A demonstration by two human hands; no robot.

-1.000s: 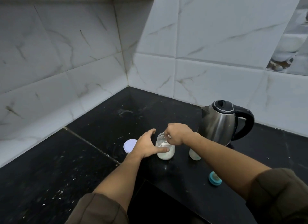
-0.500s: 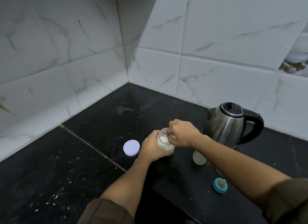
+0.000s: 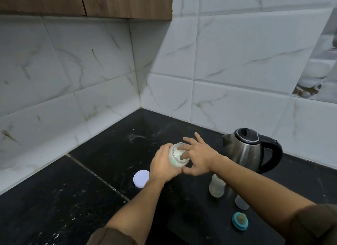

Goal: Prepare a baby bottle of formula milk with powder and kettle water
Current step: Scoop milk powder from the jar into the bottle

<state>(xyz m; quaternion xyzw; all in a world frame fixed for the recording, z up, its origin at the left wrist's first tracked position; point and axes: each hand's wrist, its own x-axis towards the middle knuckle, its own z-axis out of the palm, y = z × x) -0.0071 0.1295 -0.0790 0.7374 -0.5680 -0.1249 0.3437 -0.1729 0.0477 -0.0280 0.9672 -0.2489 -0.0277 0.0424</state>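
Powder jar [image 3: 177, 156] tilted in left hand [image 3: 165, 165], right fingers [image 3: 183, 155] inside, 1 lid [image 3: 141, 178], 1 kettle [image 3: 245, 149]

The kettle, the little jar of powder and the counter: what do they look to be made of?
Kettle: brushed steel body by its grey sheen and streaky reflections; handle and lid look like glossy black plastic.
Jar: clear, the white powder shows through its wall; glass or plastic, hard to tell.
Counter: polished dark stone, probably granite, from its pale flecks and a visible joint line.
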